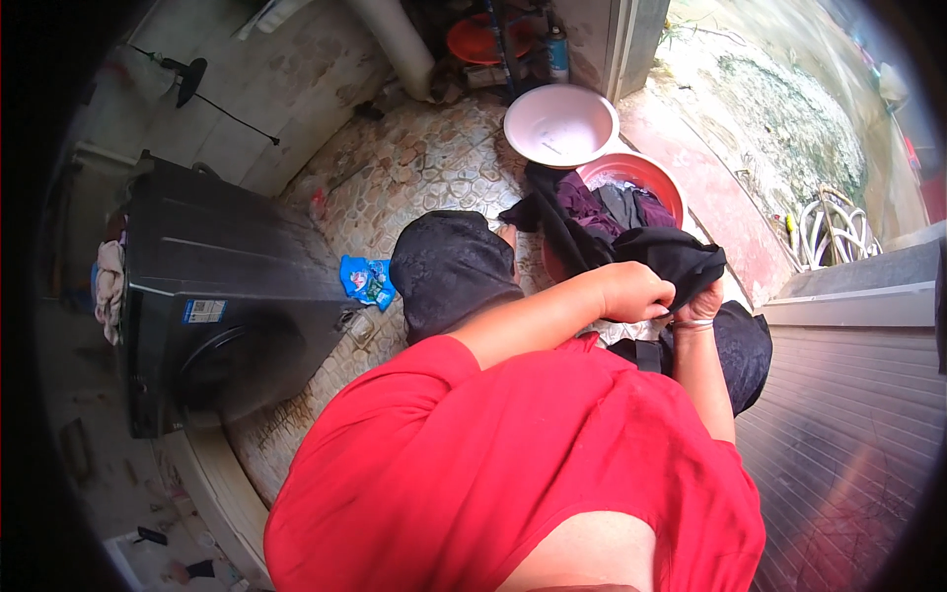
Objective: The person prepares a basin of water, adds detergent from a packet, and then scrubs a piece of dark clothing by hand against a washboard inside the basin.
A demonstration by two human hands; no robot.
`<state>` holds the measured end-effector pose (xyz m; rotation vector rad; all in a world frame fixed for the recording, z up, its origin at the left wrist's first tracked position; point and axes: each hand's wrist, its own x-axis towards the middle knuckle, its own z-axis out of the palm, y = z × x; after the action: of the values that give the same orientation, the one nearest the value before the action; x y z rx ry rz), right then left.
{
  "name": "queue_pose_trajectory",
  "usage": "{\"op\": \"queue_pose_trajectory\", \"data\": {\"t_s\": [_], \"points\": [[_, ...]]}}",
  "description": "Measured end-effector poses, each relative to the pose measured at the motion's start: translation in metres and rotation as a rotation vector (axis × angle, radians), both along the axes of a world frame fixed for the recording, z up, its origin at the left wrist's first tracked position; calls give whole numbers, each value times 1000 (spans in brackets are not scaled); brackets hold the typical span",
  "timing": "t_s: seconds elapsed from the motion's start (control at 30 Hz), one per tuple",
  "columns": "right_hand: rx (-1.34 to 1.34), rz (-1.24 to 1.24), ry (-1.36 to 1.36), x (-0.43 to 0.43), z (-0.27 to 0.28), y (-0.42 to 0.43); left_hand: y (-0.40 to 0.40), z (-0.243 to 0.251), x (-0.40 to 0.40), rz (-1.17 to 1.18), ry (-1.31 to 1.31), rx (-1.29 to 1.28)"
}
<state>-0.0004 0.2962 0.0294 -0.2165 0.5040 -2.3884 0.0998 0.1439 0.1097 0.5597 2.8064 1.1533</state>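
Observation:
A piece of black cloth (655, 248) is gripped between both of my hands. My left hand (635, 291) pinches its near edge, knuckles up. On its right end my right hand (699, 300) holds on, with a bangle at the wrist. The cloth trails over the near side of a red basin (672, 181), and one black end hangs past the left rim. Inside the basin lie dark purple and grey garments (625, 203), with some suds at the far side. The basin's near part is hidden under the cloth.
A pale pink basin (562, 122) touches the red one's far side. To the left stand a dark washing machine (229, 288) and a blue detergent bag (368, 281). A ribbed panel (843, 414) is on the right; a coiled white hose (832, 229) lies beyond the doorway.

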Motion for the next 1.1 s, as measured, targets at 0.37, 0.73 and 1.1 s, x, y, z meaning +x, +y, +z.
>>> {"op": "queue_pose_trajectory", "data": {"t_s": [0.37, 0.73, 1.1], "points": [[-156, 53, -15, -3, 10, 1, -11, -1, 6, 195, 9, 149], [46, 117, 208, 28, 64, -17, -24, -44, -13, 95, -180, 29], [478, 474, 1102, 75, 156, -54, -48, -14, -7, 369, 317, -64]]}}
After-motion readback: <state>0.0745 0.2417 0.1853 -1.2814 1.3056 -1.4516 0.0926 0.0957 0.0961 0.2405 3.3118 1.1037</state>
